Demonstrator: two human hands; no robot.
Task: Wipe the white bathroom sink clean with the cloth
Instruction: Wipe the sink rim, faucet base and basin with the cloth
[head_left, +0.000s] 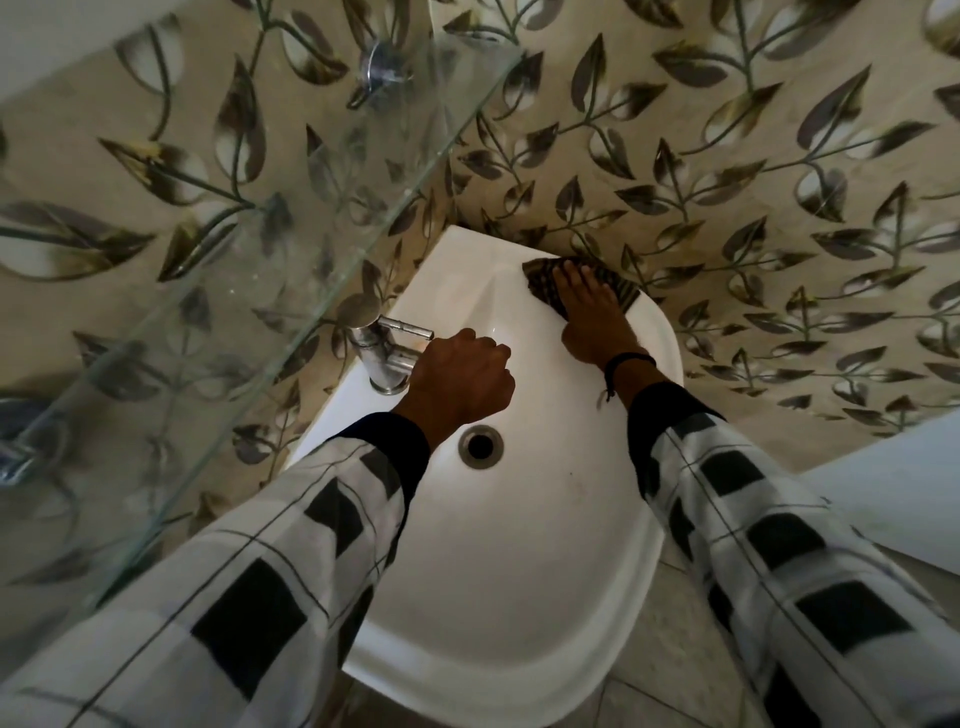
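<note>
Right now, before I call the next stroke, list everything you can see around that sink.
sink: one, white, centre, against the wall
cloth: one, dark striped, on the sink's far rim
tap: one, chrome, sink's left edge
drain: one, metal ring, basin floor
glass shelf: one, clear, upper left
wall tiles: beige with grey leaf pattern, behind the sink
white fixture: one, right edge, kind unclear
wristband: one, black, right wrist
sleeves: two, white with black checks, foreground
left hand: curled beside the tap's spout, grip unclear
right hand: flat, pressing the cloth
</note>
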